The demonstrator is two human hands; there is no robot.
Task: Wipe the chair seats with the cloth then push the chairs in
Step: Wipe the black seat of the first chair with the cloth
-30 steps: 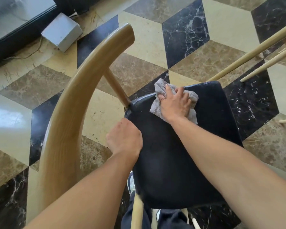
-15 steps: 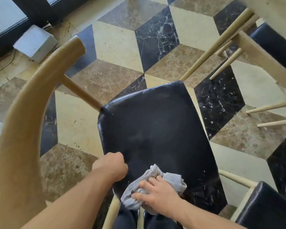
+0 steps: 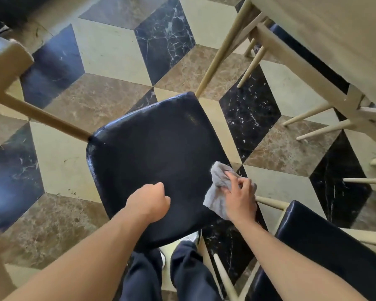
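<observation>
A chair with a black padded seat (image 3: 156,153) and a curved pale wood backrest (image 3: 2,68) stands below me. My right hand (image 3: 240,198) grips a crumpled grey cloth (image 3: 217,187) at the seat's right edge, partly off the side. My left hand (image 3: 149,202) is curled into a fist and rests on the near part of the seat, with nothing visible in it. A second black chair seat (image 3: 326,246) sits at the lower right.
A pale table (image 3: 334,35) fills the upper right, with wooden legs and rungs (image 3: 224,48) of other chairs beneath it. The floor is marble in a cube pattern (image 3: 109,51). My dark trouser legs (image 3: 167,274) stand against the seat's near edge.
My right hand has dragged the cloth from the seat's far edge to its near edge, then across to the right side. My left hand shifted from the seat's left edge onto its near part.
</observation>
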